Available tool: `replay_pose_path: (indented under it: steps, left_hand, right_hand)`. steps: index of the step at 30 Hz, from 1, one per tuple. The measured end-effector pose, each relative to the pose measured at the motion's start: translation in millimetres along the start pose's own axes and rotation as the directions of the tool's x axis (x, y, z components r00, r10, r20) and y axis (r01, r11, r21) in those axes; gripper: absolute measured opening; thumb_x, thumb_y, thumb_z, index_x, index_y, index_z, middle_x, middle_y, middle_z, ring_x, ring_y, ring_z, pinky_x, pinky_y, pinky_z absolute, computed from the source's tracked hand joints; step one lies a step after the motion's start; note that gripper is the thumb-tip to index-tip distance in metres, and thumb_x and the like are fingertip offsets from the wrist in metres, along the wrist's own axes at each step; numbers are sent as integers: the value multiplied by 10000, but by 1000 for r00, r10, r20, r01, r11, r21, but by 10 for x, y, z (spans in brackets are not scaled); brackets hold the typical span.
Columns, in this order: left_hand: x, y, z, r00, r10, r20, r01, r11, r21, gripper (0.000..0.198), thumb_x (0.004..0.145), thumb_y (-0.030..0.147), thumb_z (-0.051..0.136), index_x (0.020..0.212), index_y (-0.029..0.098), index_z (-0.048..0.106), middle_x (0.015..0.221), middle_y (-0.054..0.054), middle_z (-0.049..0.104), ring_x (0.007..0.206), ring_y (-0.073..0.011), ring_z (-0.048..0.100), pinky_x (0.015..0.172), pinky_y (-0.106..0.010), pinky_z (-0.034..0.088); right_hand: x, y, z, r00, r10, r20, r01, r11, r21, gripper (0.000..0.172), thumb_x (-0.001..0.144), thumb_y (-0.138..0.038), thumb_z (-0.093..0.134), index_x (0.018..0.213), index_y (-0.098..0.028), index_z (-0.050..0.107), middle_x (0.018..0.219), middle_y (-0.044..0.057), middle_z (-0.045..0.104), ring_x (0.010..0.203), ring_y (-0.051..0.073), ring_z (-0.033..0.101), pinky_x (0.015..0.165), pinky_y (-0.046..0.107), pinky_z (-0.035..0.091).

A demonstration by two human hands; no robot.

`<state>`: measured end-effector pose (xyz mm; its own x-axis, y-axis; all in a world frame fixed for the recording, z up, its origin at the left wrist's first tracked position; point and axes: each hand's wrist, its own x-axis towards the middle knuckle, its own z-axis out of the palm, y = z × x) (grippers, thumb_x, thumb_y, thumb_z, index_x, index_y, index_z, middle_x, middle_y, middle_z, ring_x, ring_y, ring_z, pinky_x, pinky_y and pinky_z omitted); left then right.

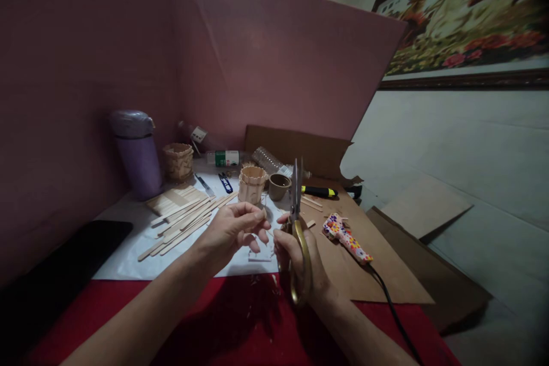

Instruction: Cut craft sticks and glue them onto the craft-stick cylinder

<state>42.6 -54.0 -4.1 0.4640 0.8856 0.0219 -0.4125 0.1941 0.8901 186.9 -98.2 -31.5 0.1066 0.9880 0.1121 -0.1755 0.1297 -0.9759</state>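
My right hand (315, 266) is wrapped round a pair of scissors (301, 257) with gold-coloured handles, its blades pointing up and away from me. To its left, my left hand (238, 226) has thumb and forefinger pinched together at a tiny pale bit that I cannot make out; the other fingers curl loosely. Just beyond my hands stands a small cup-shaped holder (252, 184) of wooden sticks, beside a brown round pot (279, 187). A pile of flat craft sticks (184, 223) lies left of my left hand on white paper (122, 257).
A flowered glue gun (345, 237) with a black cord lies on cardboard (386, 274) at right. Behind are a yellow-black utility knife (319, 191), plastic bottles (225, 158), a woven stick basket (178, 161) and a purple tumbler (139, 163). A dark phone-like slab (98, 240) sits at left.
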Motion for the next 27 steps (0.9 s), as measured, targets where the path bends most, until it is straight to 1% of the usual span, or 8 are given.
replay_pose_path:
  steps: [3, 6, 8, 12, 17, 22, 24, 27]
  left_hand:
    - [19, -32, 3, 999, -29, -18, 30, 999, 17, 215, 668, 217, 786, 650, 100, 606, 722, -103, 698, 553, -146, 655, 398, -186, 490]
    - [31, -58, 1, 998, -52, -32, 53, 998, 46, 211, 654, 206, 782, 626, 109, 596, 690, -91, 694, 502, -133, 631, 403, -203, 489]
    - [33, -78, 1, 998, -62, -30, 64, 993, 101, 205, 654, 202, 772, 614, 117, 590, 661, -71, 683, 460, -123, 606, 400, -218, 487]
    - [19, -117, 22, 997, -72, -4, 70, 964, 256, 170, 653, 187, 746, 619, 133, 589, 604, -47, 666, 409, -133, 588, 376, -232, 469]
    - [-5, -132, 55, 998, -58, -6, 56, 936, 349, 170, 662, 230, 759, 637, 127, 627, 545, -38, 642, 383, -111, 555, 379, -212, 448]
    - [3, -146, 19, 999, -39, 30, 26, 939, 344, 245, 723, 322, 742, 627, 133, 618, 475, -13, 586, 357, -96, 513, 360, -196, 408]
    - [11, -158, -2, 999, -22, 46, 6, 945, 327, 255, 752, 335, 721, 644, 130, 614, 522, -22, 610, 364, -92, 526, 363, -190, 396]
    - [19, -178, -18, 998, -11, 59, -6, 957, 290, 258, 792, 351, 685, 692, 126, 609, 622, -43, 653, 393, -90, 557, 376, -185, 393]
  right_hand:
    - [9, -64, -18, 995, -88, -50, 85, 995, -49, 301, 727, -296, 637, 957, -217, 459, 572, -86, 519, 465, 95, 441, 454, 213, 357]
    - [12, -102, -35, 987, -147, -63, 144, 988, -49, 309, 714, -269, 649, 960, -226, 467, 670, -51, 592, 529, 113, 513, 519, 247, 419]
    - [15, -107, -46, 983, -172, -59, 170, 985, -44, 319, 710, -273, 660, 963, -234, 469, 721, -36, 619, 557, 123, 540, 547, 267, 438]
    - [18, -98, -63, 982, -187, -30, 185, 981, -61, 326, 717, -282, 666, 981, -243, 480, 774, -24, 644, 597, 140, 579, 567, 283, 453]
    - [18, -83, -78, 985, -172, -6, 171, 980, -105, 339, 730, -285, 679, 1001, -233, 482, 738, -34, 616, 618, 143, 585, 575, 277, 445]
    - [23, -20, -106, 977, -213, 32, 215, 969, -124, 314, 757, -303, 671, 987, -231, 470, 694, -57, 570, 604, 125, 563, 561, 260, 429]
    - [22, -6, -106, 977, -212, 30, 214, 971, -111, 312, 767, -306, 664, 996, -233, 465, 694, -62, 567, 591, 118, 557, 543, 250, 420]
    - [19, -19, -86, 982, -187, -9, 186, 980, -75, 330, 758, -295, 669, 1004, -232, 458, 694, -66, 571, 566, 109, 556, 518, 238, 409]
